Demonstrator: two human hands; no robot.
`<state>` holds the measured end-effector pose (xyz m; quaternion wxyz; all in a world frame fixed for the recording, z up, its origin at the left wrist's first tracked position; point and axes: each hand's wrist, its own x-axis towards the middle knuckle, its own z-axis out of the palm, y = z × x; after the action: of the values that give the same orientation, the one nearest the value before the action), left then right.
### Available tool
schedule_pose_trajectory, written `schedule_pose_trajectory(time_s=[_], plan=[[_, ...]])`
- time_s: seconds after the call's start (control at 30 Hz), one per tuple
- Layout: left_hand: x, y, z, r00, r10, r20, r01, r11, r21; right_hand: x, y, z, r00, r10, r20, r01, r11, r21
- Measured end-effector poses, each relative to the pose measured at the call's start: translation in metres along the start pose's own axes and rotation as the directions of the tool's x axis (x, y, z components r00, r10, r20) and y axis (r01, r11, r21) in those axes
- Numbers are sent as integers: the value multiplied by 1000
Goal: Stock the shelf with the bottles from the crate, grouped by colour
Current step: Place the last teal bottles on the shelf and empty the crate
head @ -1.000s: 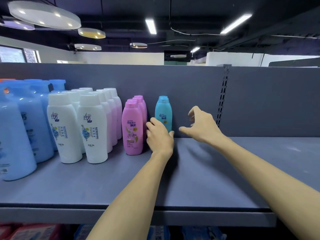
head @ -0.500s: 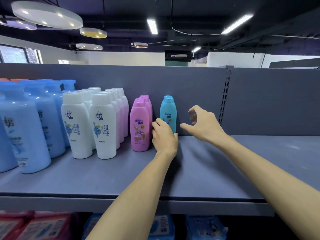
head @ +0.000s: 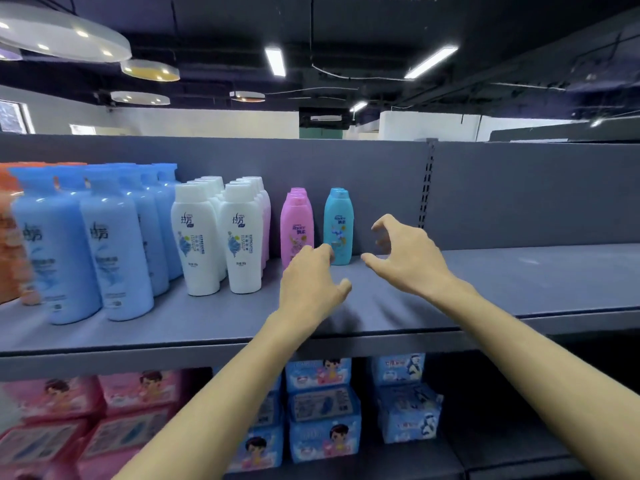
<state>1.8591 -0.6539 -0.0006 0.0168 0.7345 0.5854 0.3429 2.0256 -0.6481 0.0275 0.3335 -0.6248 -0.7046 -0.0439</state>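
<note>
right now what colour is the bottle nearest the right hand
Teal bottle, with a matching teal cap; seen in the head view.

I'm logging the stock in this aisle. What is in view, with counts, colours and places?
Teal bottles: one in front, at least one behind, on the shelf right of the pink ones.
Pink bottles: a short row, count unclear, mid-shelf.
White bottles: two rows, count unclear, left of the pink.
Blue bottles: several rows, left part of the shelf.
Orange bottles: blurred, far left edge.
Pink packs: stacked, lower shelf, left.
Blue packs: stacked, lower shelf, middle.
Ceiling lamps: round, overhead.
Left hand: empty, before the pink and teal bottles.
Right hand: empty, fingers spread, right of the teal bottles.
</note>
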Motion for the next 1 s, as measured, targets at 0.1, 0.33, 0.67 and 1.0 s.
schedule_pose_trajectory(time_s=[0.1, 0.33, 0.67, 1.0], plan=[[-38, -13, -21, 993, 113, -32, -110, 992, 67, -41, -22, -5, 1000, -24, -13, 22, 995, -97], [-132, -51, -20, 965, 262, -2, -262, 963, -57, -143, -55, 17, 999, -42, -32, 38, 992, -117], [-284, -134, 89, 866, 14, 500, 23, 997, -69, -304, -5, 152, 915, 179, 362, -131, 980, -152], [-415, -184, 242, 486, -295, 822, 320, 936, 147, -463, 83, 302, 530, 475, 702, -465, 856, -228]])
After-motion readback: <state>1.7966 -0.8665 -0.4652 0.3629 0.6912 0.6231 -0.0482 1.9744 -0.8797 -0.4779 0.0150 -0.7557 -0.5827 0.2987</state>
